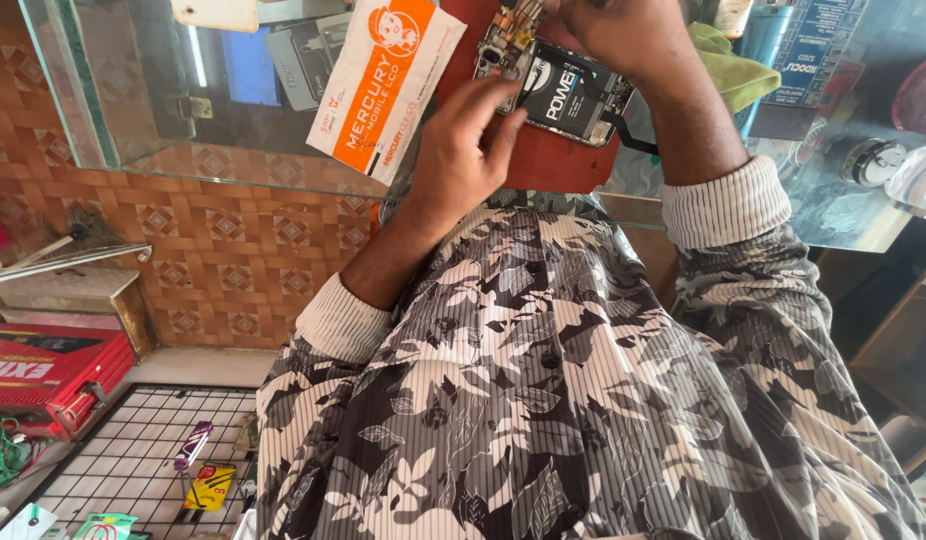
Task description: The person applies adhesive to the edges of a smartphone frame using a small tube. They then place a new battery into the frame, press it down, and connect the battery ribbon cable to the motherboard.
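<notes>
Fingers [493, 100] of the left hand [463, 150] curl and press on the side of an open phone [563, 90], while the right hand [623, 35] grips its top end from above. Its back is off, so the black battery [568, 95] and small parts show, and it lies on a red mat [553, 160] on the glass counter [243, 165]. An orange and white packet [388, 80] lies just beside the phone, and a green cloth [733, 70] sits behind the right arm.

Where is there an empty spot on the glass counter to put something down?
Bare glass lies left of the orange-and-white packet. It is crowded by the opened phone, where the left hand and right hand work.
</notes>
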